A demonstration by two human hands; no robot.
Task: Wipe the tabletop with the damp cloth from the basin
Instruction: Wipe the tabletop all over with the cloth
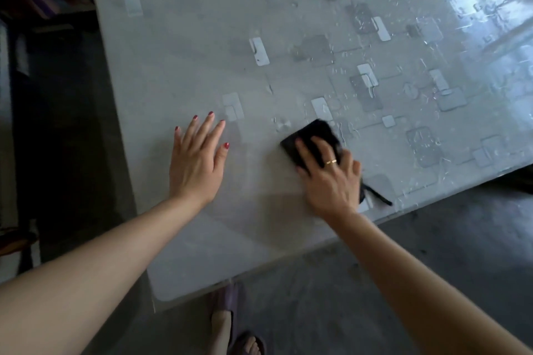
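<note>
1. At far left, a dark floor (57,130) runs along the table's left edge, with blurred dark furniture beyond it.

2. The left hand (196,158) lies palm down on the grey tabletop (184,66), fingers straight and spread wide, nails painted red. It holds nothing and is well apart from the cloth.

3. The tabletop carries a pattern of pale and dark rounded rectangles under a glossy surface. The stretch around the left hand looks matt.

4. Below the table's near corner, a foot in a purple slipper (227,305) stands on the grey floor, with a second sandalled foot (251,346) at the bottom edge.

5. Right of centre, the right hand (328,173) presses a dark, folded cloth (311,135) flat on the tabletop. The fingers are laid over the cloth's near half, only lightly bent, and a gold ring (331,162) shows on one finger. Whether the thumb hooks under the cloth cannot be told.

6. The cloth juts out beyond the fingertips toward the table's middle, its far edge blurred. A thin dark tail (376,196) of it trails out from under the heel of the hand toward the table's near edge.

7. Farther right, water droplets and streaks (418,89) cover the surface, and window light glares off the wet far right corner (490,3).
</note>
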